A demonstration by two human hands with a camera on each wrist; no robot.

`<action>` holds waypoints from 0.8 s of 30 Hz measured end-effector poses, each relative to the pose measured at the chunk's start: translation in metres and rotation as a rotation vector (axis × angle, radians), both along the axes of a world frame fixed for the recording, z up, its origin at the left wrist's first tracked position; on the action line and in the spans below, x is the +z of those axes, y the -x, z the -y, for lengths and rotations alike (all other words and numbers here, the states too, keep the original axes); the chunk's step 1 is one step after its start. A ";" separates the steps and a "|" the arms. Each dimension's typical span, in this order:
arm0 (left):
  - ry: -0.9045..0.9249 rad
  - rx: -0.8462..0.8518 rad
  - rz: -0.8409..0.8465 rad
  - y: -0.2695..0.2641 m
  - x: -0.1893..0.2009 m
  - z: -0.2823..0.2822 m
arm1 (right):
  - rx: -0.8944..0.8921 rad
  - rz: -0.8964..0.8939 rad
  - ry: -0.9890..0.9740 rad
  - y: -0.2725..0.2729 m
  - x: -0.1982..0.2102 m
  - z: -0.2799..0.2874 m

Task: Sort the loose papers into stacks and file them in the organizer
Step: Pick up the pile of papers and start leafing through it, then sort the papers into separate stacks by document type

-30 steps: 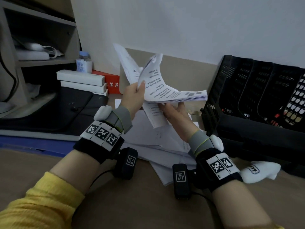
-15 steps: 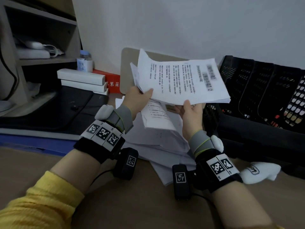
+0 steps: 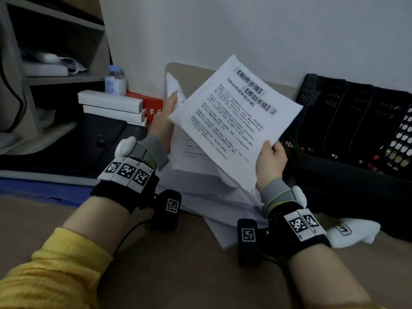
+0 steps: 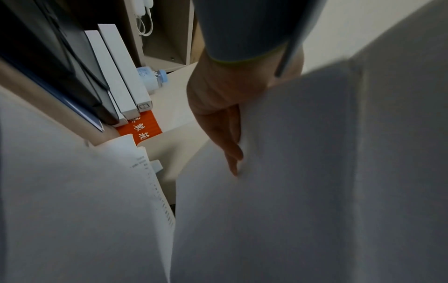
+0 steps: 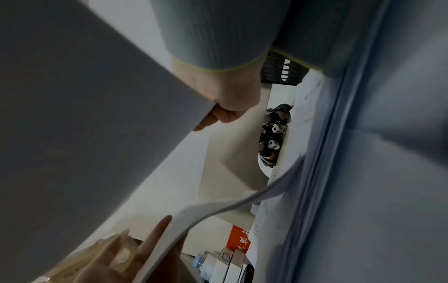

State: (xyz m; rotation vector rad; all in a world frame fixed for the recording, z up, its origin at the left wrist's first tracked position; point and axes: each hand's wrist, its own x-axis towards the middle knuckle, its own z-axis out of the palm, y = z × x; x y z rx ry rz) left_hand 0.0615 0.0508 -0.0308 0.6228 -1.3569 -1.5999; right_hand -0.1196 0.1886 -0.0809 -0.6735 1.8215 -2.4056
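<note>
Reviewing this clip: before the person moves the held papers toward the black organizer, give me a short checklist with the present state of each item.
1. Right hand grips the held papers at their lower edge: ok.
2. Left hand steadies the held papers from the far left side, fingers nearly straight behind the sheets: ok.
3. Held papers squared into a neat stack: not ok, some sheets stick out behind the top one.
4. Organizer slots free to take papers: cannot tell, their insides are dark.
5. Pile on the desk fully sorted: not ok, loose sheets lie fanned out there.
</note>
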 end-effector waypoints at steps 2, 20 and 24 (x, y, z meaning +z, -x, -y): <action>0.051 -0.109 -0.074 -0.004 0.007 -0.009 | 0.096 -0.006 -0.069 -0.002 -0.001 -0.001; 0.249 -0.214 0.177 -0.017 0.014 -0.006 | 0.458 0.274 -0.342 0.029 -0.032 0.018; 0.348 -0.191 0.128 -0.014 0.012 -0.007 | 0.474 0.294 -0.326 0.012 -0.018 0.009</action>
